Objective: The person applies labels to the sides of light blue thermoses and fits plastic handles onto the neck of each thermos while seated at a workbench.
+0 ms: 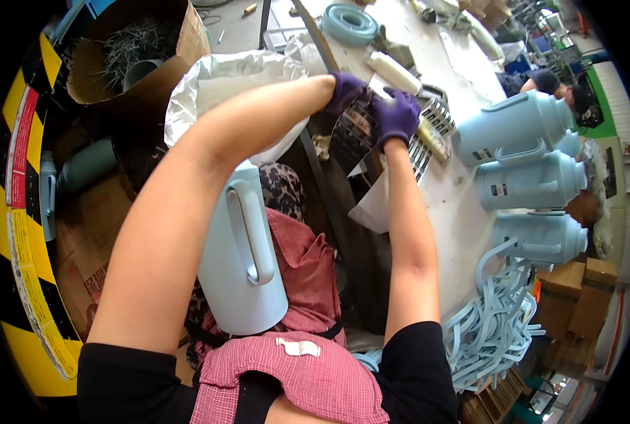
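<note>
Both my hands wear purple gloves and meet above the table's near edge. My left hand (347, 92) is closed at the top of a dark, glossy sheet (355, 132) with printed rows, like a label sheet. My right hand (397, 116) is closed beside the sheet's right edge; its fingertips are partly hidden, so what they pinch cannot be made out. A pale blue vacuum flask body (241, 247) with a side handle leans on my lap, touched by neither hand. White paper (373, 205) hangs below the sheet.
Several pale blue flasks (516, 127) lie on the table at right, near a heap of blue strips (495, 325). Blue rings (349, 25) lie at the back. At left stand a white plastic-lined container (188, 99) and a cardboard box (92, 78) of metal pieces. Another person (544, 81) is far right.
</note>
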The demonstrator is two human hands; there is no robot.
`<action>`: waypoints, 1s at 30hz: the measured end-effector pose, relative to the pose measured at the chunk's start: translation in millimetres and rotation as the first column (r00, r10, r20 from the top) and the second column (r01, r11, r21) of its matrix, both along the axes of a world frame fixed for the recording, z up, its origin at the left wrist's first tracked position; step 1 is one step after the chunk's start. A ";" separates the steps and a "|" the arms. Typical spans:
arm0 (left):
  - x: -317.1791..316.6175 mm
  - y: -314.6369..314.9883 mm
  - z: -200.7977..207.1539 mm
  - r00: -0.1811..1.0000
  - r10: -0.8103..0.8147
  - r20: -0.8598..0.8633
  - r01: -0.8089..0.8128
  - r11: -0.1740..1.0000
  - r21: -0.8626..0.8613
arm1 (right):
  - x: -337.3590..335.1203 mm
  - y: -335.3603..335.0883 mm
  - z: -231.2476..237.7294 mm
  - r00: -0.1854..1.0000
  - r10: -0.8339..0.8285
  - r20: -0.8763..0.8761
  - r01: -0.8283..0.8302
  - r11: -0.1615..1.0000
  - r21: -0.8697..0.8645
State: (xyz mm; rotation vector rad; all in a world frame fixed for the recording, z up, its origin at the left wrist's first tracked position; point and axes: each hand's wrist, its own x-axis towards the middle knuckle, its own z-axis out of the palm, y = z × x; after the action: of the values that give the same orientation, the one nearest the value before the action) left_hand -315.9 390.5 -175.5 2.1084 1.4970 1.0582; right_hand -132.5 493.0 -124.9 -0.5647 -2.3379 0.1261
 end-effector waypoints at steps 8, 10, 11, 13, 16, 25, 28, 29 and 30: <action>11.1 5.9 13.1 0.953 0.162 -0.257 -0.205 0.967 -0.151 | 0.5 -8.7 11.3 0.999 -0.015 0.033 0.014 1.000 0.027; 20.7 -7.7 33.4 0.949 0.189 -0.253 -0.235 0.958 -0.164 | 7.5 -19.0 16.2 0.999 0.038 -0.032 -0.037 0.998 0.048; 26.0 -17.7 45.4 0.962 0.241 -0.127 -0.257 0.958 -0.127 | 14.6 -25.2 20.4 0.985 0.128 -0.114 -0.134 0.990 -0.046; 36.9 -36.4 79.6 0.835 0.542 0.092 -0.482 0.803 -0.351 | 37.3 -44.0 31.5 0.920 0.265 -0.287 -0.343 0.900 -0.270; 65.4 -114.5 128.9 0.666 0.562 0.491 -0.514 0.823 -0.244 | 114.8 -90.7 53.2 0.838 0.450 -0.308 -0.535 0.573 -0.620; 346.1 -424.4 120.9 0.560 0.818 -0.132 -0.781 0.574 0.246 | 251.7 -229.4 92.9 0.769 0.631 -0.097 0.119 -0.290 -0.950; 394.4 -430.2 82.5 0.515 0.854 -0.079 -0.840 0.521 0.154 | 247.2 -247.7 79.4 0.723 0.681 -0.115 0.151 -0.319 -0.936; 399.2 -427.8 73.9 0.515 0.848 -0.121 -0.837 0.528 0.140 | 245.4 -252.2 74.2 0.711 0.696 -0.098 0.141 -0.278 -0.950; 401.9 -424.5 67.8 0.501 0.847 -0.179 -0.846 0.523 0.107 | 243.5 -256.3 69.0 0.696 0.711 -0.101 0.135 -0.267 -0.954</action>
State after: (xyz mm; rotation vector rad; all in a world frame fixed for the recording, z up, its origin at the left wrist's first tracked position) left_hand 86.0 -34.0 -107.6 1.4197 2.7922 1.1044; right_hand 111.0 236.6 -55.9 -0.5819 -2.2764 2.7647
